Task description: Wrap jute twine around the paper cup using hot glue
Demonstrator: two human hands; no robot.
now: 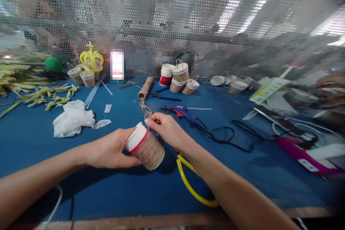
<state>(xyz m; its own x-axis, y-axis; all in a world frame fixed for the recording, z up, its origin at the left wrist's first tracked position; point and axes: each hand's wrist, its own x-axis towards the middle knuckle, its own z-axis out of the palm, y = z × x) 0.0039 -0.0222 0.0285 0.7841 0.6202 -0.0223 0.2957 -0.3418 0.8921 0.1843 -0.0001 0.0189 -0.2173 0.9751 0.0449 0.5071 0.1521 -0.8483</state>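
My left hand (110, 149) grips a paper cup (145, 146) lying on its side above the blue table; most of the cup is wound with brown twine, its rim end still white and red. My right hand (168, 129) pinches the twine strand (146, 109) right at the cup's rim. The strand runs back to a twine spool (145, 88) lying on the table behind. Under my right forearm sits a pair of yellow-handled scissors (188, 181), partly hidden.
A blue glue gun (179, 110) with a black cord (226, 136) lies right of the spool. Twine-wrapped cups (182, 77) stand at the back, others by a yellow crown (91, 61). White gloves (72, 118), green leaves (45, 95), a perforated metal screen (172, 25).
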